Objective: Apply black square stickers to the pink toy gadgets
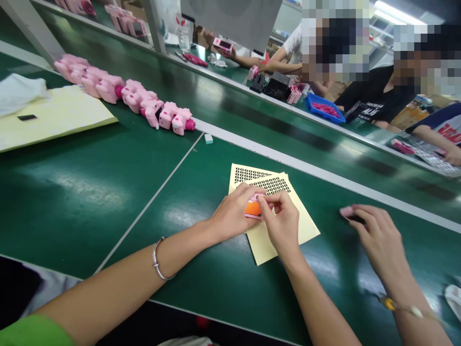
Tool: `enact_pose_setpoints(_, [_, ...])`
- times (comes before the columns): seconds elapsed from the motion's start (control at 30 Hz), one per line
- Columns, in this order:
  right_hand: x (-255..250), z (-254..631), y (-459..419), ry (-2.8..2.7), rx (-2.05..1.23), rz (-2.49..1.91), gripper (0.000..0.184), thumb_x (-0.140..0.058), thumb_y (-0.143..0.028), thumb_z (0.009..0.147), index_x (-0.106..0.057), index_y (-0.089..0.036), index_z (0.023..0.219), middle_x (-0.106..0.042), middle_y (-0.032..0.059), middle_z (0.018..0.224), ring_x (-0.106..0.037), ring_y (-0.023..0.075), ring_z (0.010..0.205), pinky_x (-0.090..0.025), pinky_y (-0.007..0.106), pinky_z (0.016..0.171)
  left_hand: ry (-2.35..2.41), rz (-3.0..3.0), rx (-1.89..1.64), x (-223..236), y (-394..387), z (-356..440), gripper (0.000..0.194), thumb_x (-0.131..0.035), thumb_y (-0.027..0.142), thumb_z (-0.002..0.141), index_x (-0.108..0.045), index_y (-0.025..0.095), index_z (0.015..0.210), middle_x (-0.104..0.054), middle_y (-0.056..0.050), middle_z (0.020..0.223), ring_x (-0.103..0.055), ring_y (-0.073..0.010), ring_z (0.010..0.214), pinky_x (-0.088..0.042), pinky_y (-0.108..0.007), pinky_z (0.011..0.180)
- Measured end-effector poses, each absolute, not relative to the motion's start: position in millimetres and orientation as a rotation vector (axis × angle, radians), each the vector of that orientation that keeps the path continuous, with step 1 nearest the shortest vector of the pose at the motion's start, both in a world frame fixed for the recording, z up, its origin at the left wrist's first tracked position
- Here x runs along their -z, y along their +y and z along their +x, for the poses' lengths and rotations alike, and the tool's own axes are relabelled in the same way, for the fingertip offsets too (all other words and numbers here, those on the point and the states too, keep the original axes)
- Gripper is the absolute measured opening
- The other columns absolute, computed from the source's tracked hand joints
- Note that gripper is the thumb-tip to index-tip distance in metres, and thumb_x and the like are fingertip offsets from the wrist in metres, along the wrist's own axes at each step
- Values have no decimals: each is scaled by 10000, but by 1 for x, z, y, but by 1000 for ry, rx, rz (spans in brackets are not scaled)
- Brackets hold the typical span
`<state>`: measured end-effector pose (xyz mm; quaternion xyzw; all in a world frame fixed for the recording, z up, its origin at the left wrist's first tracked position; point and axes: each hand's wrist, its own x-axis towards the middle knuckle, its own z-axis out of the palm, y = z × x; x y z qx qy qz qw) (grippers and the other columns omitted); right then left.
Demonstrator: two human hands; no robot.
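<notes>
My left hand [236, 211], with a silver bangle on its wrist, is closed around a small pink device with an orange screen [253, 208]. Thumb and fingers of my right hand [283, 218] pinch together at the device's upper right edge. Whatever they hold, if anything, is too small or hidden to make out. Beneath both hands lie two overlapping pale yellow sheets [298, 228] with rows of small black squares.
At right, a co-worker's hand [382, 240] holds a small pink piece [346, 212]. Pink animal-shaped toys [133, 96] line the ledge at left, near a yellow board [72, 113]. A small pale block [208, 139] lies nearby. Other people sit opposite, by a blue tray [315, 103].
</notes>
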<state>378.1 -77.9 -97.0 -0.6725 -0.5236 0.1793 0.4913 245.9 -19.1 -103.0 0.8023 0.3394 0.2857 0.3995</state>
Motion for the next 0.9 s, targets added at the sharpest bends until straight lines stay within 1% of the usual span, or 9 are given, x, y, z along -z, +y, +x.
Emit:
enact_pose_setpoints(0.13, [99,386,-77,-1192,-612,-1546,288,-696,-381,781,-496,-174,789,-501,-12,762,-460,100,681,-400,238,634,743,2020,-789,95,-18,240,458,-734,293,709,-587,254,1141,-569,-25,1164,-572,-161,1044,-481,-313,917])
enact_pose_setpoints(0.23, [105,392,-74,-1211,-856,-1375,301,-677,-408,800,-481,-186,850,-502,7,848,-485,114,762,-426,242,683,675,1922,-769,89,-15,235,400,-758,371,712,-647,278,1085,-596,-12,1116,-569,-150,1035,-462,-285,927])
enact_pose_setpoints(0.33, [111,396,-69,-1207,-1064,-1199,315,-653,-438,823,-457,-192,838,-503,12,881,-485,109,751,-422,240,669,664,1826,-708,86,-9,232,322,-711,433,762,-692,311,1060,-614,-3,1102,-575,-145,1036,-445,-281,950])
enact_pose_setpoints(0.43, [113,397,-68,-1211,-1109,-1108,315,-624,-461,846,-475,-186,807,-506,16,854,-486,111,744,-405,239,667,669,1743,-667,87,-4,230,262,-635,444,824,-720,314,1035,-627,-14,1101,-581,-151,1037,-445,-291,961])
enact_pose_setpoints(0.53, [115,399,-68,-1180,-1093,-1095,305,-575,-483,875,-543,-181,853,-522,34,865,-493,124,777,-393,239,669,672,1658,-684,87,-1,229,240,-607,403,851,-724,299,1033,-630,-18,1103,-578,-149,1063,-450,-286,991])
enact_pose_setpoints(0.57, [116,399,-68,-1167,-1087,-1099,306,-582,-486,870,-561,-181,884,-529,40,878,-496,129,791,-393,238,673,681,1629,-684,87,-1,228,250,-603,405,852,-718,294,1044,-622,-20,1115,-580,-149,1065,-472,-277,972])
enact_pose_setpoints(0.63, [118,399,-68,-1141,-1097,-1102,320,-641,-482,827,-571,-186,927,-537,43,898,-503,135,814,-400,237,685,709,1565,-638,88,0,227,323,-572,460,857,-685,288,1107,-582,-34,1164,-602,-155,1006,-548,-248,800])
enact_pose_setpoints(0.73, [120,398,-67,-1102,-1161,-1099,347,-699,-471,778,-560,-193,932,-530,36,888,-498,132,799,-408,235,683,717,1508,-556,88,-1,225,453,-509,542,863,-611,291,1227,-520,-60,1204,-614,-147,863,-496,-173,481])
enact_pose_setpoints(0.9, [119,396,-67,-1089,-1180,-1088,324,-710,-445,774,-567,-192,918,-518,25,847,-485,118,759,-405,221,647,700,1537,-569,89,-2,224,428,-501,530,873,-619,301,1214,-521,-46,1135,-574,-96,766,-437,-109,422])
